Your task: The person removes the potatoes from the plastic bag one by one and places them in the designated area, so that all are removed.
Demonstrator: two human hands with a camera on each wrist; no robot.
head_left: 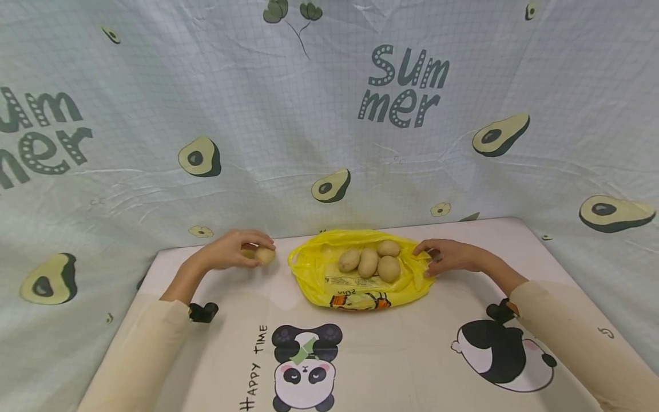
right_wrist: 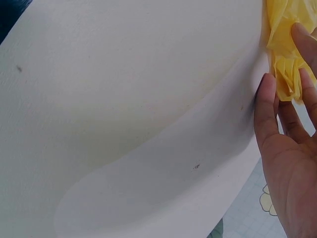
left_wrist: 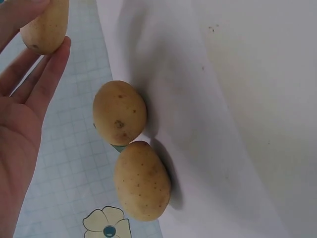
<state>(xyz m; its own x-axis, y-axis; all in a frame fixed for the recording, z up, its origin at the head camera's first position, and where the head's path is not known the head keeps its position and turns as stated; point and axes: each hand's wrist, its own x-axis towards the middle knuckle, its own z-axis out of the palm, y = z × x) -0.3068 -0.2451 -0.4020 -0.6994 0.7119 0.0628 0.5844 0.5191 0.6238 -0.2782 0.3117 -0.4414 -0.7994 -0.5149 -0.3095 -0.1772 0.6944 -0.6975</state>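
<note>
My left hand [head_left: 231, 250] pinches a potato [left_wrist: 47, 27] between thumb and fingertips, near the back left edge of the table. Two more potatoes lie end to end below it in the left wrist view: a rounder potato [left_wrist: 120, 113] and a longer, speckled potato [left_wrist: 142, 181]. A yellow plastic bag [head_left: 309, 280] lies flat at the back middle, with several potatoes [head_left: 368, 263] resting on it. At its right end my right hand [head_left: 453, 256] holds the crumpled plastic between thumb and fingers, as the right wrist view shows.
The pale table [head_left: 401, 355] carries printed pandas and lettering. Right behind its back edge hangs a light curtain [head_left: 268, 189] with avocado prints. Dark straps [head_left: 203, 312] sit at both wrists.
</note>
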